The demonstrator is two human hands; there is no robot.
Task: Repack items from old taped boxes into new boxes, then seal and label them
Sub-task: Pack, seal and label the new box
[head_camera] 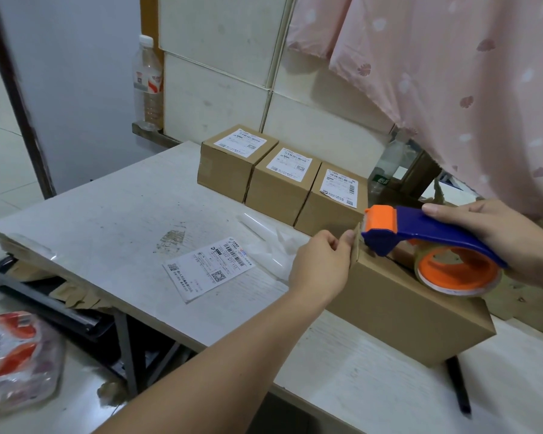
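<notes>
A plain brown cardboard box [414, 305] lies on the white table [107, 220] at the right. My left hand [322, 261] presses against the box's left end, thumb and fingers pinching its top corner. My right hand [496, 233] grips a blue and orange tape dispenser [427, 242] whose orange head sits at that same corner, on the box's top. A loose shipping label [209, 268] lies flat on the table left of my left hand. Three sealed brown boxes [282, 183] with labels on top stand in a row behind.
Crumpled clear film [270, 245] lies between the label and the boxes. A plastic bottle [148, 86] stands on a ledge at the back left. A pink curtain [452, 73] hangs at the right. On the floor lie a red and white bag [16, 355] and cardboard scraps.
</notes>
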